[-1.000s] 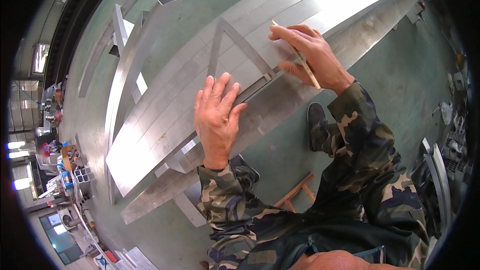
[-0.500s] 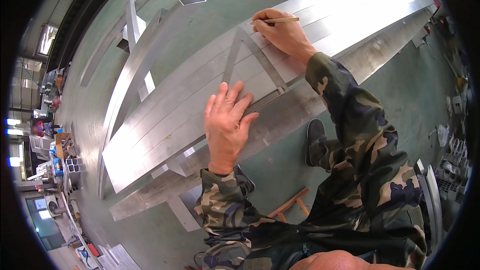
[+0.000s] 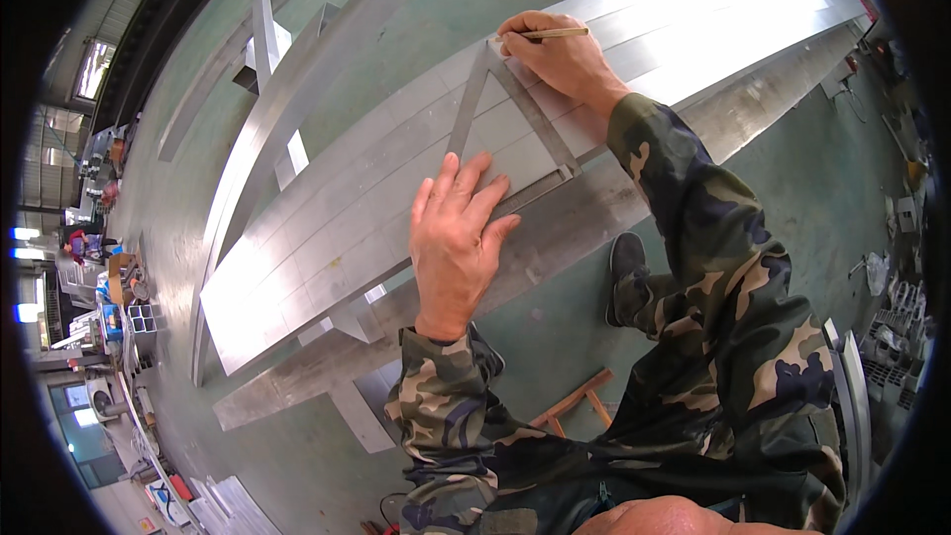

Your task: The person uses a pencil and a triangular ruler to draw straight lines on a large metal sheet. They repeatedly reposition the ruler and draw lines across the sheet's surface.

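Several flat silver metal bars [image 3: 297, 256] lie side by side as one long surface across the view. On them rests a triangular metal try square [image 3: 536, 122], its thicker edge along the near side of the bars. My left hand [image 3: 458, 243] lies over the square's left corner, fingers stretched and a little apart; they hide that corner. In my right hand [image 3: 565, 54] a thin wooden pencil [image 3: 555, 34] is pinched, its point beside the square's far tip. The heel of that hand is low over the bars.
A thick metal beam [image 3: 555, 243] runs under the bars on my side. Beyond the bars, long rectangular tubes [image 3: 287, 99] lie crosswise. A small wooden stool [image 3: 575, 402] stands near my feet. Bins and stock line the left wall; grey metal racks [image 3: 897, 337] are at right.
The square has slid slightly right along the bars, with my left hand moving along. The pencil point is now closer to the square's tip. The whole view has shifted a little.
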The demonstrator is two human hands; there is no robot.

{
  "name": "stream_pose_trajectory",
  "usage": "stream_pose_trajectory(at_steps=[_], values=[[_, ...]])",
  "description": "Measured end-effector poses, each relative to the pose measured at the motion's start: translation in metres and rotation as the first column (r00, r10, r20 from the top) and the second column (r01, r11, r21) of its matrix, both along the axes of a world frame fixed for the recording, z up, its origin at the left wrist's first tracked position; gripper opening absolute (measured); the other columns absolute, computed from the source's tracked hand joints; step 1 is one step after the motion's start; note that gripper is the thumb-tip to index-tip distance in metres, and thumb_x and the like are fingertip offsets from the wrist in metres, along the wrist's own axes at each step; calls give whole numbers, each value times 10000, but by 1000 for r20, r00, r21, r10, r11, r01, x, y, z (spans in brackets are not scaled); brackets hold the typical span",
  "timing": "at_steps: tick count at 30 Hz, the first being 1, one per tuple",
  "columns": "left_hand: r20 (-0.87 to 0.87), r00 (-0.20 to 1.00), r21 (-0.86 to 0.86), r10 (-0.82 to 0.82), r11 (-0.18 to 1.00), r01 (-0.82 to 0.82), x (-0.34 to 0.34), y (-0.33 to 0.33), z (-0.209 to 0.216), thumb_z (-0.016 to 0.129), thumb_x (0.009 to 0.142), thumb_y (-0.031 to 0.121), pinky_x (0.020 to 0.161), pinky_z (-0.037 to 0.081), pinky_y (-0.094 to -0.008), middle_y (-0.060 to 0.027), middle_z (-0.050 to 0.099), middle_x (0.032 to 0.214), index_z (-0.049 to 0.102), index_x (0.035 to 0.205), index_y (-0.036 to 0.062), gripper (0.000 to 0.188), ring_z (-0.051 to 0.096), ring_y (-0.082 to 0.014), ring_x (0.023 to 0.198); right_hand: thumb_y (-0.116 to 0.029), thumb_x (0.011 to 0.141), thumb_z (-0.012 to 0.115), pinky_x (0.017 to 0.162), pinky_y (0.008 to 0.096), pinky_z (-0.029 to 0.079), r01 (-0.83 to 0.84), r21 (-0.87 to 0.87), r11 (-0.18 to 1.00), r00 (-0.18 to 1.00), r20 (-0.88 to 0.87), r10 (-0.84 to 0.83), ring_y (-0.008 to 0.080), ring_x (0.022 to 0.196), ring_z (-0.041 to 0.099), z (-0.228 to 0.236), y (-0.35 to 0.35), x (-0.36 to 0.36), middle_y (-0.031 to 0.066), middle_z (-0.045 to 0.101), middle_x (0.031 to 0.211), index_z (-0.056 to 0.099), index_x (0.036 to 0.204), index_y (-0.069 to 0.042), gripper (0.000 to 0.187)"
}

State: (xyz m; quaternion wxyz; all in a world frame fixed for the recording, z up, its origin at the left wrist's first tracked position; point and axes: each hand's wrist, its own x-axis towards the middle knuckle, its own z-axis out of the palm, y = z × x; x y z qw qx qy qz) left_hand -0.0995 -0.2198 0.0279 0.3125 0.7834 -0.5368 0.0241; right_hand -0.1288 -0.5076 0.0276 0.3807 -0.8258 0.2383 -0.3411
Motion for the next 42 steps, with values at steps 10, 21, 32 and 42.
stream_pose_trajectory(at_steps=[10, 21, 32, 42], values=[[-2, 1000, -2, 2, 1000, -2, -1, -2, -3, 874, 892, 221, 1268, 368, -561, -37, 681, 1552, 802, 1293, 149, 414, 535, -343, 1539, -241, 967, 693, 785, 354, 574, -75, 25, 997, 993, -91, 77, 216, 813, 730, 22, 13, -38, 91, 804, 910, 819, 1074, -41, 259], [12, 1000, -4, -3, 1000, 3, 2, -1, -9, 874, 905, 251, 1269, 369, -547, -26, 669, 1576, 799, 1327, 166, 437, 535, -332, 1542, -171, 969, 692, 703, 324, 524, -163, -4, 987, 973, -169, 160, 136, 737, 642, 32, 42, -104, 55, 755, 834, 805, 1053, -19, 208], [9, 1000, -1, 4, 1000, -4, 3, 0, -9, 873, 916, 266, 1274, 366, -543, -22, 675, 1571, 799, 1342, 183, 441, 533, -322, 1544, -97, 974, 682, 682, 324, 559, -339, 88, 937, 889, -295, 350, 155, 738, 692, 48, 57, -169, 93, 782, 861, 792, 1045, 9, 169], [113, 993, -12, -30, 999, 32, 0, -1, -10, 877, 911, 211, 1258, 385, -562, -30, 679, 1556, 844, 1285, 216, 375, 545, -357, 1520, -266, 1008, 841, 949, 353, 627, 86, -356, 931, 994, 98, -54, 233, 1143, 738, -2, 17, -171, 44, 824, 1207, 720, 1433, -116, 467]])
